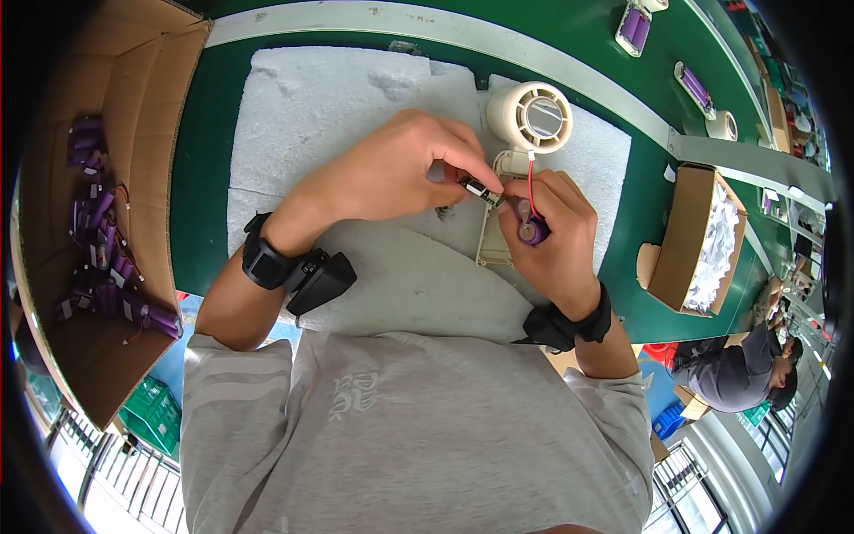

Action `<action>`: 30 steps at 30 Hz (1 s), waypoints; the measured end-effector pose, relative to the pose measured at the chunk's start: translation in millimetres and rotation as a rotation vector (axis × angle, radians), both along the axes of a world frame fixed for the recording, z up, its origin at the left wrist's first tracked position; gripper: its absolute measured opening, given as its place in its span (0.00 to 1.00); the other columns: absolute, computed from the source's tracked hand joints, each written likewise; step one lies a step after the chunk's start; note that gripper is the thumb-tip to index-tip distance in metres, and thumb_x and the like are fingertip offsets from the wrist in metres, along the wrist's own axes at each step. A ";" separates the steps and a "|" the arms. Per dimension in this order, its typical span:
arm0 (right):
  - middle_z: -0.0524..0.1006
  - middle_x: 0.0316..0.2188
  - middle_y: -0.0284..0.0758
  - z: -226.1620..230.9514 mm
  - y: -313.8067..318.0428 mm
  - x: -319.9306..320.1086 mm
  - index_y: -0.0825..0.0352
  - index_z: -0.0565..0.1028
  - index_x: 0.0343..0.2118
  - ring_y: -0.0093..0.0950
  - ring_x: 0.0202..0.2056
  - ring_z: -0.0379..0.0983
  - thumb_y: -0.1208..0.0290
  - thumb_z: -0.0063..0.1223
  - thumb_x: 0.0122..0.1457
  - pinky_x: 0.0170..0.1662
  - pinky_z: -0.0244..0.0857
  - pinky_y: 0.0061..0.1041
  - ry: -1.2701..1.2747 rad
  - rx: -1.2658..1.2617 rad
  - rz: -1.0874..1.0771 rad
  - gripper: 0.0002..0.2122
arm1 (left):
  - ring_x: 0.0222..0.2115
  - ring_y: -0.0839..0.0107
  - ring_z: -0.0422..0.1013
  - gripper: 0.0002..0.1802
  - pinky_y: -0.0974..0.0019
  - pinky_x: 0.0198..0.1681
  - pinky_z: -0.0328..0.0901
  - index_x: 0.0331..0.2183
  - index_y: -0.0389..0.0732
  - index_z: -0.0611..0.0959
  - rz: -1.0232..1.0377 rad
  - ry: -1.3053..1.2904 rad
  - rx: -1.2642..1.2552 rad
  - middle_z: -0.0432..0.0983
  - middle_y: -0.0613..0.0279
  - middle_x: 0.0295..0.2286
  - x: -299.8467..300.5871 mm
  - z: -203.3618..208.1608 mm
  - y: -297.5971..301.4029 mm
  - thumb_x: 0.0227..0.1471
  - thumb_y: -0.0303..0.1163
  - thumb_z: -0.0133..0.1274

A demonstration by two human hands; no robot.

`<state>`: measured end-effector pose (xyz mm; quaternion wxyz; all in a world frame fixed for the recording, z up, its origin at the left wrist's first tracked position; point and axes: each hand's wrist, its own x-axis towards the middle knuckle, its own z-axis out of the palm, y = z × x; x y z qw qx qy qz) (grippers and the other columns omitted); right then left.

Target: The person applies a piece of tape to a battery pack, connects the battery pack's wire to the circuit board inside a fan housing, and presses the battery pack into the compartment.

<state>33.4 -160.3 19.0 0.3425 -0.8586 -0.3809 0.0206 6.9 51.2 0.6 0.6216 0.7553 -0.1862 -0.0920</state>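
Observation:
A small circuit board (485, 192) is pinched between the thumb and fingers of my left hand (418, 160). My right hand (559, 236) is closed around a purple battery pack (532, 232), its thumb and fingertips beside the board's right end. A red wire (532, 178) runs from a white connector down toward the battery. Just beyond both hands lies a cream handheld fan with a round head (537, 117). Its handle shell (492, 247) lies below the head, partly hidden by my right hand. White foam sheets (311, 116) lie under the hands and the fan.
On the left stands a big cardboard box (142, 205) with several purple battery packs (105, 240) in it. A smaller carton (680, 240) at right holds white pieces (719, 245). Fan parts (694, 89) lie on the green surface beyond the rail. Another person (738, 367) sits at far right.

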 end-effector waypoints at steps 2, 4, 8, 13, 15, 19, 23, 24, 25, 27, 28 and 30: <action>0.71 0.23 0.37 0.2 -0.3 0.3 0.70 0.74 0.27 0.35 0.25 0.68 0.85 0.57 0.40 0.28 0.62 0.28 0.009 0.008 0.012 0.09 | 0.29 0.70 0.71 0.17 0.69 0.32 0.67 0.33 0.40 0.84 0.017 -0.031 0.028 0.75 0.62 0.30 -0.2 -0.4 -1.7 0.38 0.12 0.56; 0.71 0.23 0.38 -0.1 -0.5 0.0 0.70 0.74 0.27 0.35 0.25 0.68 0.85 0.57 0.40 0.28 0.62 0.28 0.014 0.009 0.019 0.09 | 0.29 0.70 0.71 0.17 0.69 0.32 0.67 0.33 0.40 0.85 0.023 -0.041 0.025 0.75 0.62 0.30 0.0 -1.4 -1.4 0.37 0.12 0.56; 0.71 0.23 0.38 -0.4 -0.8 0.9 0.71 0.74 0.27 0.36 0.26 0.68 0.86 0.56 0.40 0.28 0.62 0.28 -0.008 -0.031 0.036 0.09 | 0.30 0.69 0.72 0.18 0.69 0.32 0.67 0.32 0.42 0.85 0.061 -0.098 0.051 0.75 0.62 0.30 -0.5 -1.3 -1.6 0.37 0.12 0.56; 0.70 0.23 0.38 -0.3 -1.0 1.1 0.71 0.74 0.27 0.36 0.25 0.67 0.86 0.56 0.40 0.28 0.61 0.28 -0.005 -0.056 0.027 0.09 | 0.30 0.68 0.72 0.16 0.69 0.32 0.67 0.30 0.41 0.84 0.086 -0.091 0.152 0.75 0.61 0.31 -2.9 4.3 -2.6 0.37 0.13 0.57; 0.70 0.23 0.37 -1.4 -1.1 0.7 0.70 0.74 0.26 0.36 0.25 0.67 0.86 0.56 0.40 0.27 0.61 0.28 -0.003 -0.046 0.010 0.09 | 0.30 0.68 0.72 0.15 0.69 0.31 0.67 0.30 0.41 0.84 0.084 -0.055 0.174 0.75 0.62 0.31 -3.2 4.2 -2.9 0.37 0.13 0.57; 0.70 0.23 0.37 -2.4 -0.5 -0.5 0.70 0.74 0.26 0.35 0.25 0.66 0.85 0.57 0.39 0.27 0.60 0.28 0.043 0.067 -0.001 0.09 | 0.28 0.69 0.71 0.12 0.69 0.30 0.67 0.29 0.39 0.82 0.085 -0.151 0.049 0.74 0.64 0.30 -3.9 1.2 -5.0 0.37 0.14 0.58; 0.71 0.23 0.36 -2.4 -2.0 0.9 0.69 0.74 0.26 0.35 0.25 0.66 0.84 0.59 0.39 0.27 0.60 0.28 0.012 -0.005 0.041 0.09 | 0.26 0.72 0.71 0.11 0.71 0.29 0.66 0.29 0.38 0.79 0.072 -0.066 -0.078 0.73 0.65 0.27 -5.5 2.5 -11.8 0.38 0.16 0.59; 0.71 0.23 0.36 -2.4 -2.2 1.3 0.69 0.74 0.26 0.35 0.25 0.66 0.84 0.59 0.39 0.27 0.60 0.28 0.014 -0.007 0.040 0.09 | 0.26 0.73 0.71 0.11 0.71 0.29 0.66 0.29 0.38 0.78 0.102 -0.086 -0.039 0.72 0.65 0.26 -6.8 1.3 -15.9 0.38 0.17 0.59; 0.71 0.23 0.36 -2.0 -2.3 1.6 0.69 0.74 0.26 0.35 0.25 0.66 0.84 0.59 0.39 0.27 0.61 0.28 0.005 -0.024 0.054 0.09 | 0.26 0.74 0.71 0.11 0.72 0.28 0.66 0.29 0.38 0.78 0.131 -0.108 0.001 0.72 0.65 0.26 -7.9 0.7 -19.8 0.39 0.17 0.59; 0.71 0.24 0.35 -1.4 -2.6 2.2 0.69 0.74 0.26 0.35 0.25 0.66 0.84 0.60 0.39 0.28 0.61 0.28 -0.012 -0.061 0.081 0.10 | 0.25 0.74 0.71 0.12 0.72 0.28 0.66 0.29 0.38 0.77 0.157 -0.131 0.040 0.72 0.65 0.25 -9.3 1.3 -23.9 0.39 0.17 0.60; 0.71 0.24 0.35 -1.0 -2.9 2.4 0.69 0.74 0.26 0.35 0.25 0.66 0.84 0.60 0.39 0.28 0.61 0.28 -0.012 -0.062 0.078 0.10 | 0.25 0.75 0.71 0.13 0.73 0.28 0.66 0.30 0.39 0.77 0.170 -0.121 0.042 0.72 0.65 0.25 -9.8 2.1 -25.0 0.39 0.18 0.60; 0.70 0.23 0.35 -0.1 -3.1 3.8 0.69 0.75 0.27 0.34 0.25 0.66 0.84 0.61 0.39 0.28 0.61 0.28 -0.010 -0.073 0.092 0.10 | 0.25 0.75 0.71 0.14 0.73 0.28 0.67 0.32 0.40 0.77 0.200 -0.103 0.045 0.73 0.65 0.26 -10.3 3.4 -26.7 0.39 0.19 0.61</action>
